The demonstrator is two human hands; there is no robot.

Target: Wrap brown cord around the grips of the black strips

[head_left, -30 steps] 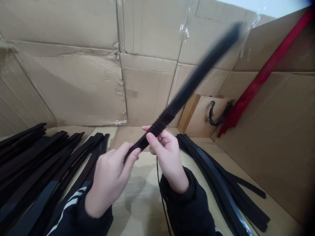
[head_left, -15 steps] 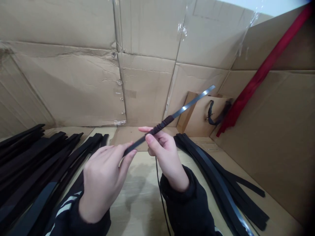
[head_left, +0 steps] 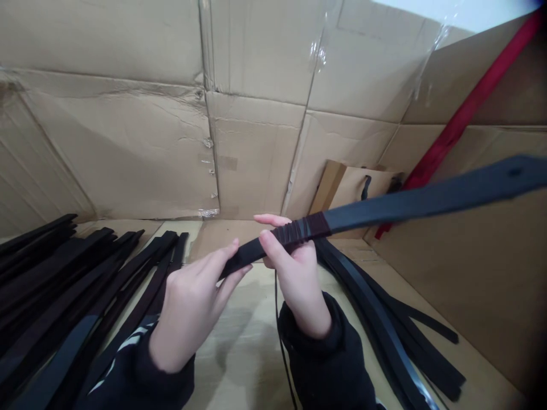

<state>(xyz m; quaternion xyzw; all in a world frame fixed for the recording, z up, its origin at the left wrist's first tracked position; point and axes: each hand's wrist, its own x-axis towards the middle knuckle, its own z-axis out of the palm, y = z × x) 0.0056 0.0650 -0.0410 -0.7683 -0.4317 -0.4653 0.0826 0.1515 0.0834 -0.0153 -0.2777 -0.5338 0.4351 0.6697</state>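
Observation:
A long, flat, dark blade-like strip [head_left: 410,204] slants across the view, its far end tapered with a small hole. Dark brown cord [head_left: 302,228] is wound around its middle, tight at one end and in spaced turns nearer my fingers. My left hand [head_left: 192,302] pinches the near black end between thumb and fingers. My right hand [head_left: 294,267] is closed around the strip beside the winding, thumb on top, index finger stretched behind it. From beneath my right hand the loose cord [head_left: 280,330] hangs down to the bottom edge.
Several dark strips [head_left: 85,267] lie in a pile at the left, more strips [head_left: 376,307] at the right. Cardboard walls [head_left: 256,159] surround the work surface [head_left: 239,341]. A paper bag [head_left: 348,185] stands at the back right, near a hanging red cloth strip [head_left: 457,122].
The strip has turned from its thin edge to its broad flat face, and its far end has swung right and closer to me. Both hands have shifted slightly right, still holding it.

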